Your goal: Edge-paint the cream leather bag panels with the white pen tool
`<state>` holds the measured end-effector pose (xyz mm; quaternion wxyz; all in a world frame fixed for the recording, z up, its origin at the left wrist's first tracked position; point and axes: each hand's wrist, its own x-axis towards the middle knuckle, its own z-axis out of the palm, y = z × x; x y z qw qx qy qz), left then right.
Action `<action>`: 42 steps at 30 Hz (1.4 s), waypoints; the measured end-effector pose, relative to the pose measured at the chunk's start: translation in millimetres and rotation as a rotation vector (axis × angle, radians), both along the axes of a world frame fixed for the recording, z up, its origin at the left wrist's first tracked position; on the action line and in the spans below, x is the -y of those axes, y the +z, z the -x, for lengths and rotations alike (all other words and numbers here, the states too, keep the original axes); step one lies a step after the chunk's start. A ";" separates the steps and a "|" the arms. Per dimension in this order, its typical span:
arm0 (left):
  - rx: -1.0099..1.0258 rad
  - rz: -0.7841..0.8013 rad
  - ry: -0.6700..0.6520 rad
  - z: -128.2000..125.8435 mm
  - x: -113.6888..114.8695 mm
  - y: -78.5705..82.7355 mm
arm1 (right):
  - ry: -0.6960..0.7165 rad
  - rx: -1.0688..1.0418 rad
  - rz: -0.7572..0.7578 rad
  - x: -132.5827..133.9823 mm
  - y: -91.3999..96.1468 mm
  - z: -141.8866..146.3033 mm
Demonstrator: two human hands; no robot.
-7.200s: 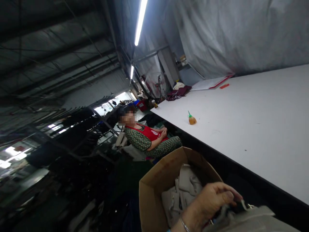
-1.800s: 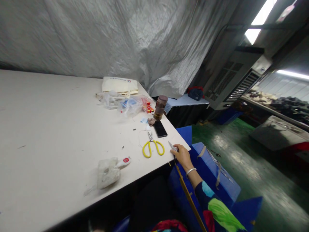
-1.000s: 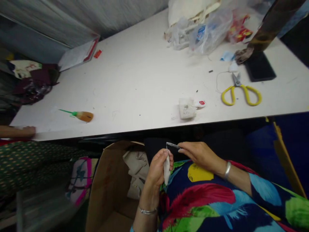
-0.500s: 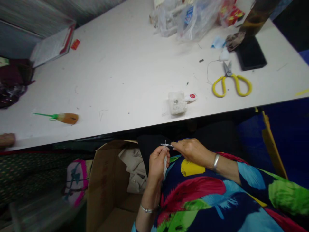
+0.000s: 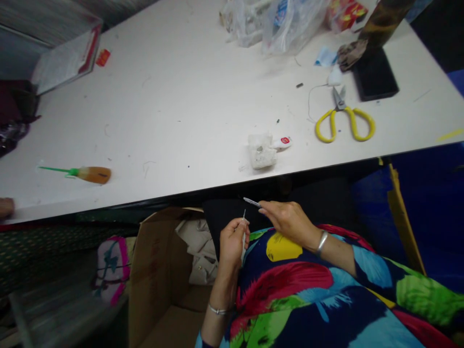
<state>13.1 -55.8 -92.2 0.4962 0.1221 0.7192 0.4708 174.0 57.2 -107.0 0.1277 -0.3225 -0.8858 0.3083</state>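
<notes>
My left hand [image 5: 232, 241] is closed on a narrow white strip [image 5: 244, 244] that looks like cloth or cord. A thin, dark, needle-like tip [image 5: 244, 212] sticks up above its fingertips. To the right, my right hand [image 5: 290, 220] pinches slim silver tweezers [image 5: 252, 202], their points facing left. The tweezers are above the thin tip and apart from it. Both hands are over the lap, below the table's front edge. Most of the strip is hidden by the left fingers.
On the white table [image 5: 163, 116] lie yellow-handled scissors [image 5: 340, 108], a white block [image 5: 261, 151], an orange bottle with green nozzle [image 5: 94, 175] and a black box [image 5: 375, 75]. A cardboard box [image 5: 155, 270] holds beige cloth pieces [image 5: 203, 270]. Another person's hand [image 5: 6, 208] shows at far left.
The tweezers have lifted up and away from the thin tip in my left hand, where they crossed it before. The whole view has shifted slightly.
</notes>
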 end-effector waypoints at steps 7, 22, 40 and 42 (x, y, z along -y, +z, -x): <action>-0.109 0.031 -0.090 -1.3 -5.8 7.3 | 0.080 0.092 0.009 1.6 -6.5 5.6; 0.117 -0.003 -0.043 3.4 -14.7 7.3 | 0.195 -0.011 -0.073 4.3 -2.5 10.1; 0.364 -0.037 -0.021 9.9 -1.5 14.8 | -0.122 -0.114 0.166 -10.5 -16.4 5.6; 0.335 -0.042 -0.042 9.9 -1.3 14.0 | -0.083 -0.146 0.167 -10.1 -17.6 0.7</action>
